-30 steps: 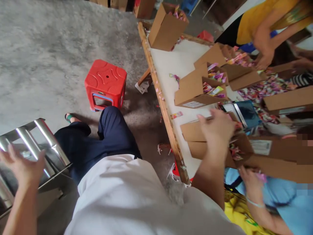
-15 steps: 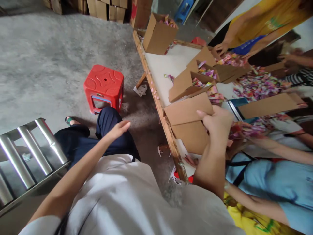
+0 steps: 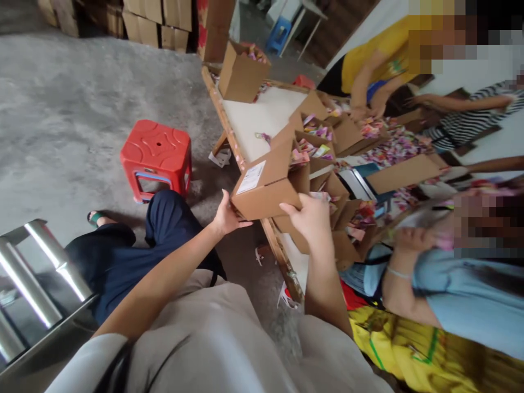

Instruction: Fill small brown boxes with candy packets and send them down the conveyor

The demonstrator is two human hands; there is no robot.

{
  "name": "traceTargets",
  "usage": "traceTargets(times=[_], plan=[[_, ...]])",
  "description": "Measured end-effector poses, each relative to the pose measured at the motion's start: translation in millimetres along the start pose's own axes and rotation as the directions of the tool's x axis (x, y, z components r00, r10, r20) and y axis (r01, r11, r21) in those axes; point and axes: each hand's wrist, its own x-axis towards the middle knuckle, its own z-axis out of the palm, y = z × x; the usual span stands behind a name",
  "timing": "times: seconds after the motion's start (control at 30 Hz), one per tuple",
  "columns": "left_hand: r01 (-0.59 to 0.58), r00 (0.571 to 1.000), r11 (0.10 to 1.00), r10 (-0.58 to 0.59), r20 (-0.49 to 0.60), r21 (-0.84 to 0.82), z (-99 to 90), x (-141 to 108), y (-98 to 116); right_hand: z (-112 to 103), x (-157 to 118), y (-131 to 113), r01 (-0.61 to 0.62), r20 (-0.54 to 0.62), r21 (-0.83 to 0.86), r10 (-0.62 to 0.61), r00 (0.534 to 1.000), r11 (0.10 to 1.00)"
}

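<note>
**Head view: carton held at the table edge**

Head camera, looking down over the person's lap.

Item 1. Box (image 3: pixel 266 188): brown carton with a white label on its upper face, tilted, held in the air just over the wooden edge of the table (image 3: pixel 262 112). Flaps stand open on its far side; bright sachets (image 3: pixel 301 155) show inside.

Item 2. Left hand (image 3: pixel 226 214): under the box's near left corner, palm against the cardboard, fingers curled along the bottom edge, thumb on the side. It grips the box.

Item 3. Right hand (image 3: pixel 311 215): at the box's right corner, fingers spread and bent over the edge, thumb pointing left along the bottom. It also grips the box.

Item 4. Further open cartons (image 3: pixel 323 136) on the table beyond the held one, each with coloured sachets inside; one carton (image 3: pixel 241 73) stands alone at the far end.

Item 5. Loose heap of sachets (image 3: pixel 399 144) across the right part of the table.

Item 6. Red stool (image 3: pixel 155 155) on the concrete floor, left of the table.

Item 7. Metal rollers (image 3: pixel 36 273) at the lower left.

Item 8. Co-workers: one in a yellow top (image 3: pixel 376 52) at the far side, one in a blue top (image 3: pixel 462 305) close on the right, both with hands among the sachets.
</note>
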Motion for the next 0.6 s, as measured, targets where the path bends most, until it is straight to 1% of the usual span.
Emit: traceTargets(times=[0.07, 0.1, 0.17, 0.23, 0.27, 0.33, 0.43, 0.47, 0.5, 0.53, 0.6], plan=[[-0.026, 0.998, 0.999, 0.025, -0.06, -0.021, 5.6, 3.2, -2.9, -0.7, -4.1, 3.3, 0.035, 0.006, 0.07, -0.035, 0.999, 0.997], [-0.032, 0.997, 0.999, 0.029, -0.07, -0.036, 7.6, 4.7, -4.5, -1.3, -6.0, 6.5, 0.067, -0.005, 0.125, -0.067, 0.998, 0.99], [-0.032, 0.998, 0.997, 0.028, -0.062, -0.066, 9.8, 7.3, -7.7, -3.1, -9.7, 17.1, 0.142, -0.044, 0.253, -0.136, 0.99, 0.957], [-0.021, 0.999, 0.996, 0.017, -0.051, -0.089, 9.9, 9.2, -10.0, -5.3, -12.2, 33.7, 0.18, -0.099, 0.341, -0.155, 0.983, 0.923], [-0.015, 0.999, 0.995, 0.01, -0.052, -0.101, 9.5, 9.8, -10.6, -6.5, -12.6, 44.0, 0.174, -0.137, 0.364, -0.132, 0.982, 0.915], [-0.009, 0.998, 0.992, 0.001, -0.057, -0.126, 8.3, 10.1, -10.7, -8.8, -11.5, 67.0, 0.128, -0.229, 0.387, -0.039, 0.973, 0.913], [-0.037, 0.998, 0.985, 0.029, -0.054, -0.166, 4.2, 7.3, -6.8, -12.9, -5.0, 100.1, 0.044, -0.327, 0.4, 0.098, 0.94, 0.916], [-0.058, 0.997, 0.983, 0.049, -0.054, -0.172, 1.5, 5.3, -4.2, -14.7, -1.8, 108.9, 0.025, -0.368, 0.38, 0.127, 0.921, 0.925], [-0.082, 0.996, 0.981, 0.073, -0.056, -0.173, -2.2, 2.6, -1.1, -16.5, 1.7, 115.9, 0.008, -0.425, 0.346, 0.149, 0.893, 0.938], [-0.105, 0.994, 0.98, 0.097, -0.059, -0.169, -6.8, -0.7, 2.6, -18.0, 5.7, 121.2, -0.011, -0.494, 0.303, 0.167, 0.853, 0.953], [-0.151, 0.988, 0.979, 0.145, -0.052, -0.14, -18.7, -9.7, 11.2, -19.1, 14.2, 126.2, -0.055, -0.626, 0.221, 0.184, 0.758, 0.974]])
